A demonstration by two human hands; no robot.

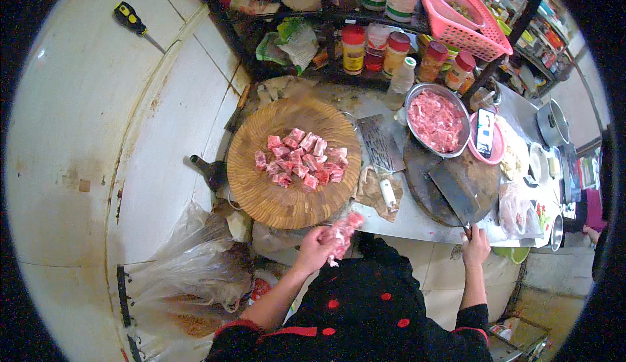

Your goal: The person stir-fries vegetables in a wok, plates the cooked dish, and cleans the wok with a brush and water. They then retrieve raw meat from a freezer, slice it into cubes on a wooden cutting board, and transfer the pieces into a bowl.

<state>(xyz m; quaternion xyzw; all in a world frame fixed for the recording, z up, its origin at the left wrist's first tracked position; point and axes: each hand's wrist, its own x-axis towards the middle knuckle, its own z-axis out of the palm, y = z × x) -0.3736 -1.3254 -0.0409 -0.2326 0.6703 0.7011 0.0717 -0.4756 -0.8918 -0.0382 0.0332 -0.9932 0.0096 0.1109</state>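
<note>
A strip of raw meat is gripped in my left hand, in front of my body, just off the near edge of a round wooden chopping block. Several cut chunks of raw meat lie piled on that block. My right hand is closed around the handle of a cleaver, whose wide blade lies over a darker round board to the right. Another cleaver, pierced with slots and white-handled, rests between the two boards, partly on a brown cloth.
A metal bowl of sliced meat stands at the dark board's far edge, beside a pink bowl with a phone on it. Spice jars line the shelf behind. A dark bottle and plastic bags are at left.
</note>
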